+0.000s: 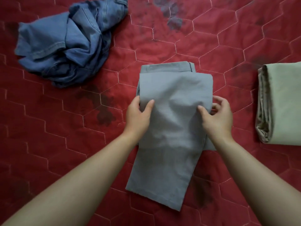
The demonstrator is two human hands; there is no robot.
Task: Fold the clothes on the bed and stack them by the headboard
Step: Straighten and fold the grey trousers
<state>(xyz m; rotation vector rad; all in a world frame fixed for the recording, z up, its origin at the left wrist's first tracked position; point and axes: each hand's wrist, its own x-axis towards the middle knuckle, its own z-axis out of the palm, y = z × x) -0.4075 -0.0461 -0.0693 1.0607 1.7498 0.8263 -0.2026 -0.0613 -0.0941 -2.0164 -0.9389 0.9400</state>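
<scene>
Red quilted bed (48, 136) carries grey trousers (172, 88), judged soft, limp, light; left hand (138, 114) and right hand (217, 119) each pinch a side edge, probably the best grip.

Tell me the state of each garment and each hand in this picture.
grey trousers: partly folded, lying flat, gripped at both side edges.
blue denim garment: crumpled, unfolded.
beige garment: folded, lying apart at the right.
left hand: grips the trousers' left edge.
right hand: grips the trousers' right edge.
</scene>
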